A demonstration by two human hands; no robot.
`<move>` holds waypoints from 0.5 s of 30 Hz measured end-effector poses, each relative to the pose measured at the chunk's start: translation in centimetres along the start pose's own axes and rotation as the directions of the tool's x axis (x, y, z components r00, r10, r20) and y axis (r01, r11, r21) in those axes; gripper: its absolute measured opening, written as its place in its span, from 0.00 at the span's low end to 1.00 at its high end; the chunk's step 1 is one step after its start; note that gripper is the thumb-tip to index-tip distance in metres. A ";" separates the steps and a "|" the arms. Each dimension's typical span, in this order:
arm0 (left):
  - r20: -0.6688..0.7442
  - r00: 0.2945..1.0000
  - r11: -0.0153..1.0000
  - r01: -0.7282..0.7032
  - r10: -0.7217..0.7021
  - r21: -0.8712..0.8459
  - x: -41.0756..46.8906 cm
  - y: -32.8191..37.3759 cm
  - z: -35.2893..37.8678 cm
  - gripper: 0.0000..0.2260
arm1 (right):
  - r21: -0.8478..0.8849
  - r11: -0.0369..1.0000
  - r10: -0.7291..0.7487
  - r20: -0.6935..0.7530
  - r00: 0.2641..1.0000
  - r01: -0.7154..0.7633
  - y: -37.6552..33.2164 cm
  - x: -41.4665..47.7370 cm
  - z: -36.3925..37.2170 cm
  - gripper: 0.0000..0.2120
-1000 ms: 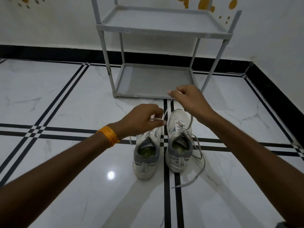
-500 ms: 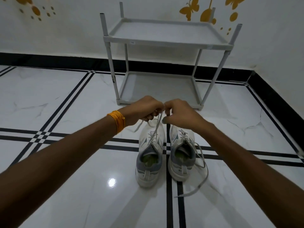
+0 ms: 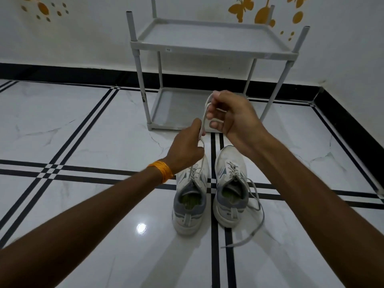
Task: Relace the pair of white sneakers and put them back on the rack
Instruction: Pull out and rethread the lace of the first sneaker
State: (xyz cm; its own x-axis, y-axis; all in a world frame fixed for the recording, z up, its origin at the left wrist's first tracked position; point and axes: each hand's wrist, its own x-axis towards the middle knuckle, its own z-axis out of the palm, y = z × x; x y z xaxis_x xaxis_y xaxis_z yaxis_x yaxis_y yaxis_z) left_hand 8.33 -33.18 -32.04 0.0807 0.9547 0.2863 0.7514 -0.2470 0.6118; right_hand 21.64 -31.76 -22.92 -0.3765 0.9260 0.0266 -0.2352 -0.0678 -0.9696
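Note:
Two white sneakers stand side by side on the floor, toes toward the rack. The left sneaker (image 3: 190,200) has its lace (image 3: 204,115) pulled up above it. My left hand (image 3: 187,147) pinches that lace just above the toe. Higher up, my right hand (image 3: 230,113) holds a loop of the same lace wound around its fingers. The right sneaker (image 3: 230,190) is laced, and its loose lace end (image 3: 256,227) trails over the floor to the right. The grey two-shelf rack (image 3: 207,53) stands beyond the shoes, both shelves bare.
The floor is glossy white marble tile (image 3: 83,129) with black stripe lines. A white wall with a black skirting (image 3: 62,72) runs behind the rack and along the right side. Yellow butterfly stickers (image 3: 241,9) decorate the wall.
My right hand has risen and moved right with the lace looped on its fingers. My left hand has dropped a little and still pinches the lace. The view has shifted closer.

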 end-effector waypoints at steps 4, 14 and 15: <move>-0.207 0.970 0.980 -0.095 0.131 0.176 -0.2 0.2 -0.3 0.13 | 0.203 0.979 0.023 -0.085 0.996 -0.005 0.7 1.0 -0.4 0.07; -0.034 0.992 0.993 0.119 -0.119 -0.020 -0.6 0.2 -1.0 0.11 | 0.394 0.871 0.419 -0.283 0.863 -0.294 8.2 2.6 -3.3 0.06; 0.101 0.951 0.942 0.304 -0.292 -0.139 -0.3 0.4 -1.4 0.12 | 0.331 0.882 0.431 -0.284 0.856 -0.334 8.4 2.4 -3.4 0.08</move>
State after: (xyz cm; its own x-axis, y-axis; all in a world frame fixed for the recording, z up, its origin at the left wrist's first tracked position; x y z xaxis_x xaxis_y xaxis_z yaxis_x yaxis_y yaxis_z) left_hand 7.64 -33.75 -30.82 -0.0766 0.9969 0.0192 0.6418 0.0346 0.7661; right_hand 21.85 -28.83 -31.80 -0.1689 0.8694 -0.4643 -0.3787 -0.4921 -0.7839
